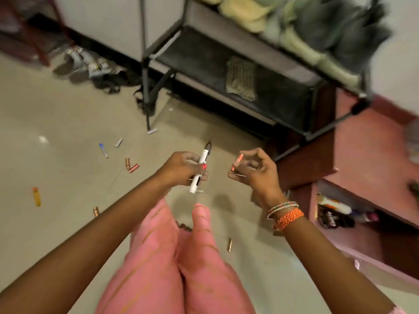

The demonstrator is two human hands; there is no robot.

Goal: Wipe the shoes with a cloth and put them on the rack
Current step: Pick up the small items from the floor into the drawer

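My left hand (184,169) grips a white marker (200,171) with a dark tip, held upright over the floor. My right hand (254,169) pinches a small orange tube (237,163) just right of it. A black metal shoe rack (226,62) stands ahead by the wall. A folded olive cloth (240,78) lies on its lower shelf. Green, cream and grey shoes (317,26) sit blurred on its upper shelf. Sandals (86,64) lie on the floor left of the rack.
Several small tubes, caps and pens (130,165) lie scattered on the beige floor, with an orange one (36,196) at the left. A pink stepped ledge (371,159) with bottles (335,211) under it stands to the right. My pink-clothed legs (181,257) fill the lower middle.
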